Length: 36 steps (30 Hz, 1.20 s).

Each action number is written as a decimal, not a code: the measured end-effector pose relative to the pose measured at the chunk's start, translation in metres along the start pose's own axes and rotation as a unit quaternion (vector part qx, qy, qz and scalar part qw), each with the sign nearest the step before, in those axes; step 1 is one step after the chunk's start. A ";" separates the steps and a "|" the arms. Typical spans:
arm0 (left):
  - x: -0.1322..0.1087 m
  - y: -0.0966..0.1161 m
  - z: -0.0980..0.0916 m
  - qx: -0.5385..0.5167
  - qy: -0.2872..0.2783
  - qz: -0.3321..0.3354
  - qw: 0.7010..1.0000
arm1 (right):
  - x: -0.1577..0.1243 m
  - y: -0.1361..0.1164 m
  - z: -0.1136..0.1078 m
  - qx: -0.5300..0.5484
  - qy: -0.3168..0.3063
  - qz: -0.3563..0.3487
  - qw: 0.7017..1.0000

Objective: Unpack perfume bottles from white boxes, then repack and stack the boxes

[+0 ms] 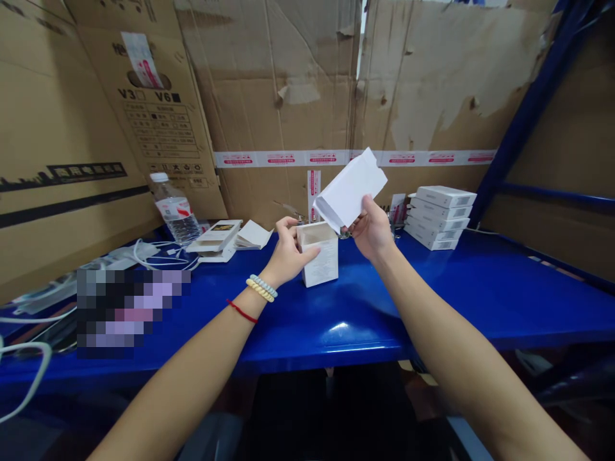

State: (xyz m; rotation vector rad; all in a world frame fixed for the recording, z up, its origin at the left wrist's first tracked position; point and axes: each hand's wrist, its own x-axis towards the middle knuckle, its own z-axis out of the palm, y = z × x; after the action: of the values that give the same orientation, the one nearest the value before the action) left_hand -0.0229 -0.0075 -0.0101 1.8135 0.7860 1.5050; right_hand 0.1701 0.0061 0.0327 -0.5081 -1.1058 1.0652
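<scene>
My left hand (291, 251) is closed round the left side of a small white box (321, 264), which stands upright on the blue table with its top open. Printed text covers the box's front. Above it and to the right, my right hand (372, 232) grips a white paper sleeve (353, 189) by its lower right edge. The sleeve is tilted, and its lower left corner hangs close over the box's opening. Whatever may be inside the sleeve is hidden. Small shiny items partly show behind the box and my right hand, too obscured to name.
A stack of white boxes (439, 218) stands at the right rear. On the left are opened white cartons (216, 240), a water bottle (175, 211), white cables (36, 365) and a pixelated patch. Cardboard walls (288, 77) enclose the blue table (461, 288) at the back and left.
</scene>
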 end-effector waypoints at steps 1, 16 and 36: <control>-0.001 0.000 0.000 0.006 -0.007 0.008 1.000 | -0.002 -0.003 0.001 -0.009 -0.012 -0.010 1.000; -0.002 0.007 0.003 -0.052 -0.091 0.016 0.994 | -0.016 -0.008 0.009 -0.151 -0.090 -0.098 0.979; 0.001 0.007 -0.004 -0.114 -0.118 -0.040 0.986 | -0.015 -0.017 0.000 -0.198 -0.165 -0.091 0.962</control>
State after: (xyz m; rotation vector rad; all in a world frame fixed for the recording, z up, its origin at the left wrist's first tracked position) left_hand -0.0259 -0.0104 -0.0034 1.7270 0.5421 1.2443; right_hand 0.1763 -0.0148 0.0391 -0.5413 -1.6462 0.7835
